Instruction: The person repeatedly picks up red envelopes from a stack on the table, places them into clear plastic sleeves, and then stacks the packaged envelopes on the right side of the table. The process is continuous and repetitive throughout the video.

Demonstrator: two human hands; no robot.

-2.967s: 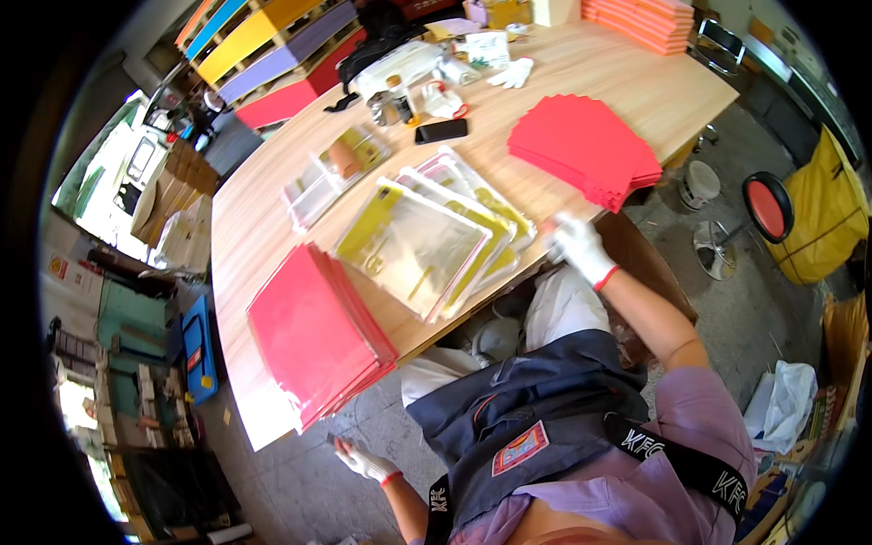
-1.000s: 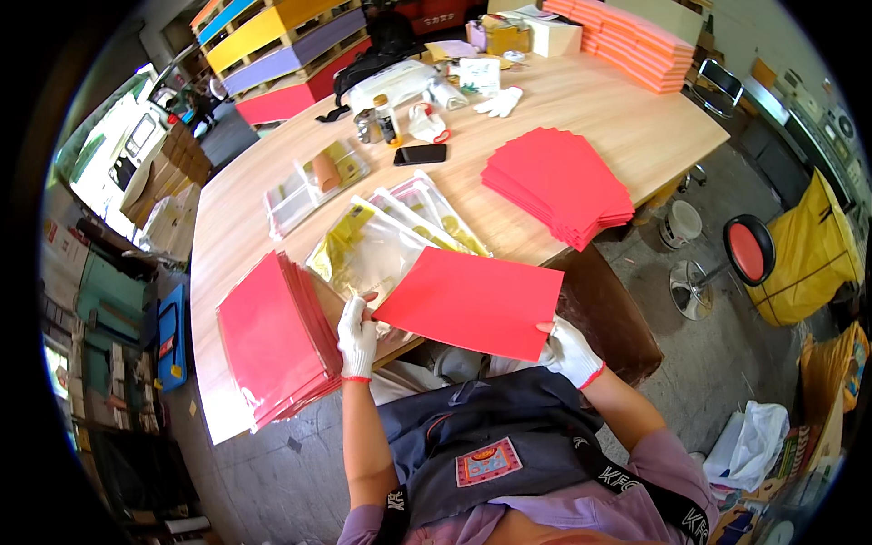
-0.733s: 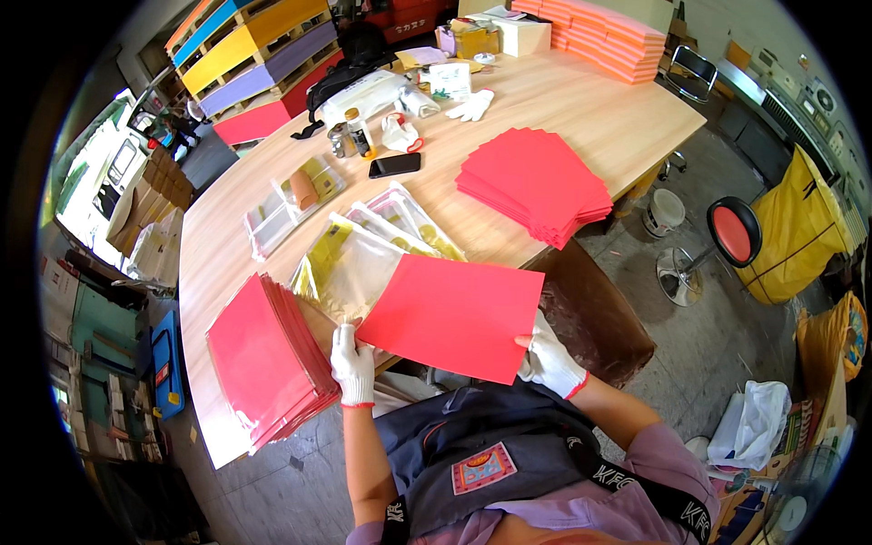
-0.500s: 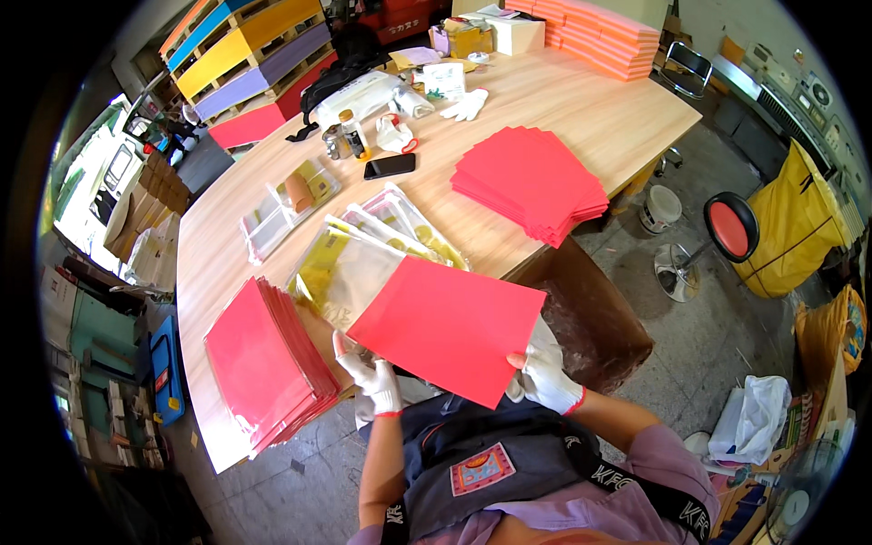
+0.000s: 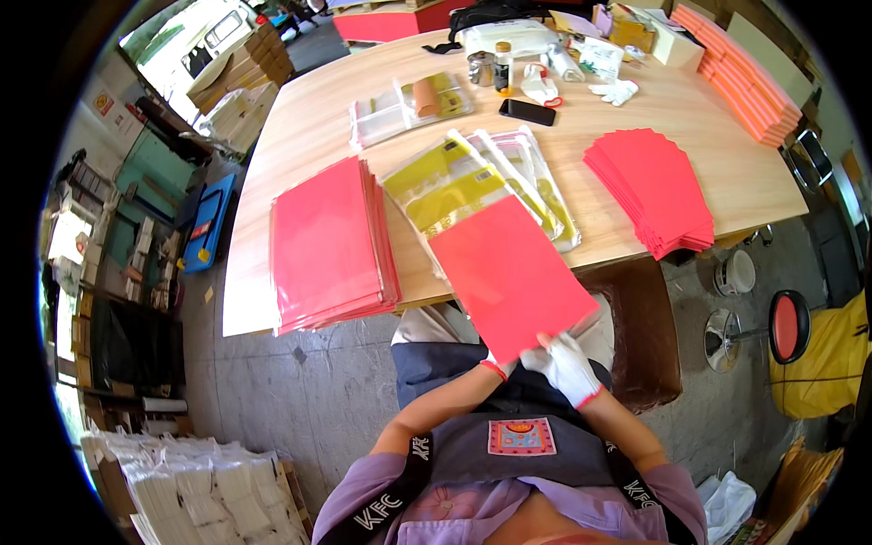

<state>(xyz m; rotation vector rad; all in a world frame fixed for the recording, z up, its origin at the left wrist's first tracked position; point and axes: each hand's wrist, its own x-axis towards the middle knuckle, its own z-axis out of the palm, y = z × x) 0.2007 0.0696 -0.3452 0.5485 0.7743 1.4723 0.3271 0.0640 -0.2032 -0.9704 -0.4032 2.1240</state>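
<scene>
both hands gripped one red sheet at its near edge.

the right hand and the left hand, mostly hidden under the red sheet, pinched its lower corner close together. the sheet slanted up from them over the table edge onto clear bags. a red stack lay to the left, another pile to the right.

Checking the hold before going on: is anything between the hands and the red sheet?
Nothing visible. Both gloved hands, left hand and right hand, grip the red sheet directly at its near corner; its far end overlaps the clear yellow-printed bags on the table.
</scene>
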